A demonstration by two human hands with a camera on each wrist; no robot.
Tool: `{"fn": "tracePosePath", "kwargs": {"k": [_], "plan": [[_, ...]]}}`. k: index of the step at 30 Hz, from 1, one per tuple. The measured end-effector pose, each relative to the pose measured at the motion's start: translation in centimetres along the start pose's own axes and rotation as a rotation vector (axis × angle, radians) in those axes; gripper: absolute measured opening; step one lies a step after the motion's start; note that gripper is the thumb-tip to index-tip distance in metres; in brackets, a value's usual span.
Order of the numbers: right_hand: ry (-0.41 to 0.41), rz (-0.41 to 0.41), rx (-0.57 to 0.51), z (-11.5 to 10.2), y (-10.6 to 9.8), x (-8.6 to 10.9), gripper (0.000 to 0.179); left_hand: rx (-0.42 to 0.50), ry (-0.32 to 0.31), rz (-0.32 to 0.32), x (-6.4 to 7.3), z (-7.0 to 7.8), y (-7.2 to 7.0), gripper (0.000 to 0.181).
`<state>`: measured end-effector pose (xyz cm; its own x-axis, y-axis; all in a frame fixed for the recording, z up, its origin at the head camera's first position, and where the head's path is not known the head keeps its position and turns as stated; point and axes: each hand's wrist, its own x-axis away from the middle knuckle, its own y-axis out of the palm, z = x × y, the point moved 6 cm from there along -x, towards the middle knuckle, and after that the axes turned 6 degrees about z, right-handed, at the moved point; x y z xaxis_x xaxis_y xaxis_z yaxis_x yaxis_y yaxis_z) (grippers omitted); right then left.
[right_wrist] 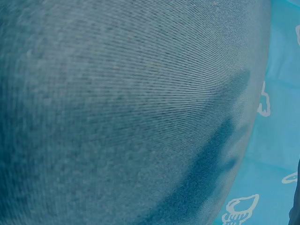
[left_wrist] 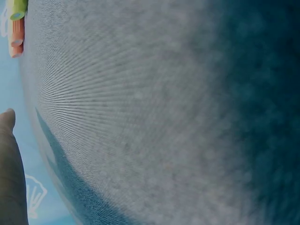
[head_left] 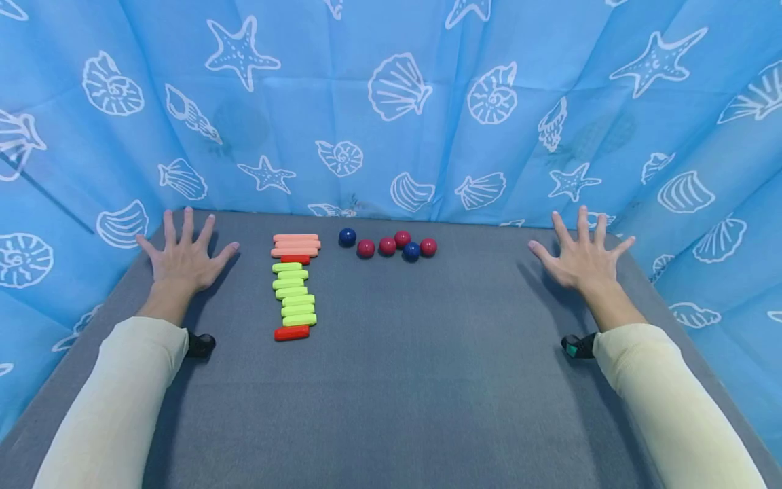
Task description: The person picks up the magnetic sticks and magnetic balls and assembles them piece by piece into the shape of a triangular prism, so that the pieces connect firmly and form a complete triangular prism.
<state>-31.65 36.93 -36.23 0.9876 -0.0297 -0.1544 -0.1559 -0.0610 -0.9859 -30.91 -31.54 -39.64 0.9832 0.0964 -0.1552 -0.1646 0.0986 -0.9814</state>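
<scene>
My left hand (head_left: 183, 263) is at the far left with its fingers spread straight and nothing in it. Its thumb (left_wrist: 10, 173) shows at the left edge of the left wrist view. Mirroring it on the far right, my right hand (head_left: 583, 261) also has straight, spread fingers and holds nothing. Nearest to the left hand is a column of short sticks: three salmon sticks (head_left: 296, 245) on top, a red stick (head_left: 296, 259), several yellow-green sticks (head_left: 295, 291) and another red stick (head_left: 291, 333). Right of them lie several crimson balls (head_left: 387, 246) and two dark blue balls (head_left: 347, 236).
A grey cloth (head_left: 427, 380) covers the table. Behind it and along both sides hangs a blue curtain (head_left: 342, 41) printed with white shells and starfish. The right wrist view shows mostly cloth and a hand's shadow (right_wrist: 201, 173).
</scene>
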Motion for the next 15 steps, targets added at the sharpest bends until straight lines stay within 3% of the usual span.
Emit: {"fn": "tracePosePath", "kwargs": {"k": [15], "plan": [[-0.037, 0.016, 0.000, -1.4, 0.0, -0.1, 0.090, -0.022, 0.018, 0.016, 0.0, 0.5, -0.6, 0.088]]}}
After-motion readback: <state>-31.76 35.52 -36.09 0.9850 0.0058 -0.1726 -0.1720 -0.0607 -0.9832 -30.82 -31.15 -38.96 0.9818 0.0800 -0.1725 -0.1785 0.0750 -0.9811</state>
